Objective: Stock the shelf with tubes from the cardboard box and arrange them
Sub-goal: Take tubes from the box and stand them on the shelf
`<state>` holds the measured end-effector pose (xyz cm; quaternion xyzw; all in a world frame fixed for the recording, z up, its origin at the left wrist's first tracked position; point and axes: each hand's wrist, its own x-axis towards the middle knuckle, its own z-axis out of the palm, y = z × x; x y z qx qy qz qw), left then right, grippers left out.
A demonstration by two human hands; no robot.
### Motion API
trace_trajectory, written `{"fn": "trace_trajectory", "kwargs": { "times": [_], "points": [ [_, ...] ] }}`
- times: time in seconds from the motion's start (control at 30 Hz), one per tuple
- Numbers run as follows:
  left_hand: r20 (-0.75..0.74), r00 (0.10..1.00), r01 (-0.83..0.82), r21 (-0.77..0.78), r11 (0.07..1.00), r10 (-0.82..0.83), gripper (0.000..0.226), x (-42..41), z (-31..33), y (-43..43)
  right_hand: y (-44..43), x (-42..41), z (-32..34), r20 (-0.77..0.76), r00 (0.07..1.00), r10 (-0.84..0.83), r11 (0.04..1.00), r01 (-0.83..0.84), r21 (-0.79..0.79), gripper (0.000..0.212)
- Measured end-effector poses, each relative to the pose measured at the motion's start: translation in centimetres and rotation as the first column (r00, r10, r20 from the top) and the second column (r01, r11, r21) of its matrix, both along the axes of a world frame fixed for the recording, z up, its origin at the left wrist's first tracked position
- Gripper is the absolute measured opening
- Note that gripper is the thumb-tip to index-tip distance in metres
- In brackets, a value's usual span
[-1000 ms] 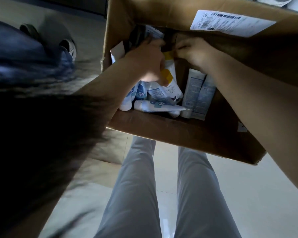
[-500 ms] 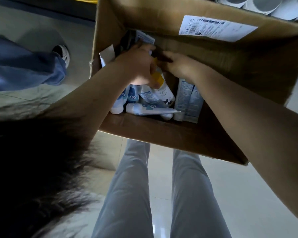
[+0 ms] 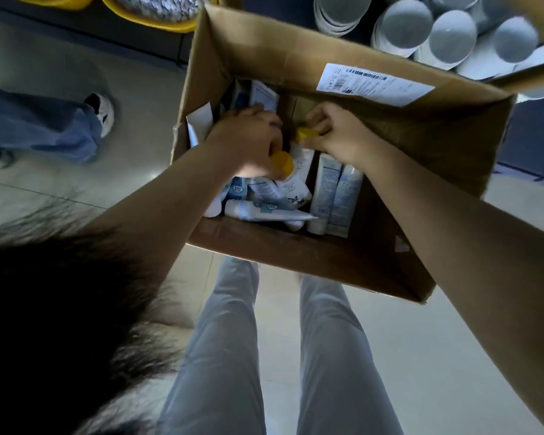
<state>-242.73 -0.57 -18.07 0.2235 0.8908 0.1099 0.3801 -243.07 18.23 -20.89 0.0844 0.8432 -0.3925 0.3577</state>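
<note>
The open brown cardboard box [image 3: 296, 262] fills the upper centre; white-and-blue tubes [image 3: 266, 211] lie jumbled at its lower left, two yellow-capped tubes [image 3: 282, 162] above them.

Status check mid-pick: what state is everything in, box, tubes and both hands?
Cardboard box: open, flaps up, tubes inside.
Left hand: inside the box, curled round a yellow-capped tube.
Right hand: inside the box, pinches a second yellow cap.
Two pale blue tubes: lying side by side, untouched.
White tube: lying flat along the near wall.
Bowls: stacked beyond the box.
</note>
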Motion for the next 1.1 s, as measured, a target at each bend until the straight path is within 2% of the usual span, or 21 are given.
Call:
{"fn": "trace_trajectory", "kwargs": {
  "times": [0.1, 0.2, 0.33, 0.43, 0.53, 0.63, 0.7, 0.8, 0.87, 0.97, 1.1],
  "points": [
    [-0.07, 0.994, -0.07, 0.163, 0.984, 0.082, 0.046, 0.9, 1.0, 0.1, 1.5, 1.4, 3.6, -0.062, 0.997, 0.039, 0.995, -0.034, 0.09, 0.055],
    [-0.069, 0.97, -0.206, 0.264, 0.942, 0.232, 0.043, 2.2, 3.3, 0.5, 3.2, 3.3, 8.8, -0.169, 0.979, 0.113, 0.96, -0.063, 0.272, 0.045],
    [0.049, 0.903, -0.419, 0.315, 0.851, 0.426, 0.043, 4.4, 8.4, 1.6, 5.3, 5.2, 17.1, -0.298, 0.955, 0.009, 0.939, 0.094, 0.33, 0.035],
    [0.089, 0.867, -0.486, 0.359, 0.796, 0.489, 0.049, 5.3, 12.5, 2.5, 6.7, 6.6, 22.5, -0.355, 0.931, -0.092, 0.916, 0.218, 0.336, 0.028],
    [0.122, 0.821, -0.55, 0.431, 0.715, 0.557, 0.04, 5.9, 16.9, 3.5, 8.1, 7.9, 26.9, -0.414, 0.877, -0.245, 0.911, 0.354, 0.21, 0.021],
    [0.061, 0.782, -0.58, 0.436, 0.688, 0.62, 0.033, 6.3, 21.3, 4.9, 9.5, 8.6, 31.2, -0.443, 0.841, -0.31, 0.9, 0.41, 0.15, 0.02],
    [-0.019, 0.787, -0.549, 0.434, 0.714, 0.617, 0.032, 6.0, 24.1, 6.1, 10.9, 8.6, 33.5, -0.455, 0.822, -0.343, 0.898, 0.43, 0.099, 0.025],
    [-0.119, 0.847, -0.448, 0.365, 0.816, 0.519, 0.03, 5.2, 28.8, 8.2, 13.2, 8.3, 37.1, -0.436, 0.772, -0.462, 0.873, 0.483, -0.069, 0.023],
    [-0.201, 0.853, -0.402, 0.333, 0.853, 0.481, 0.028, 4.8, 31.8, 9.0, 14.5, 8.6, 39.7, -0.381, 0.726, -0.573, 0.819, 0.531, -0.218, 0.025],
    [-0.311, 0.815, -0.389, 0.335, 0.859, 0.49, 0.028, 4.2, 36.0, 9.6, 16.8, 8.8, 42.7, -0.235, 0.671, -0.703, 0.69, 0.564, -0.453, 0.025],
    [-0.4, 0.746, -0.401, 0.368, 0.839, 0.532, 0.03, 3.5, 42.0, 10.8, 18.9, 8.2, 45.2, -0.05, 0.692, -0.72, 0.558, 0.534, -0.635, 0.028]
  ]
}}
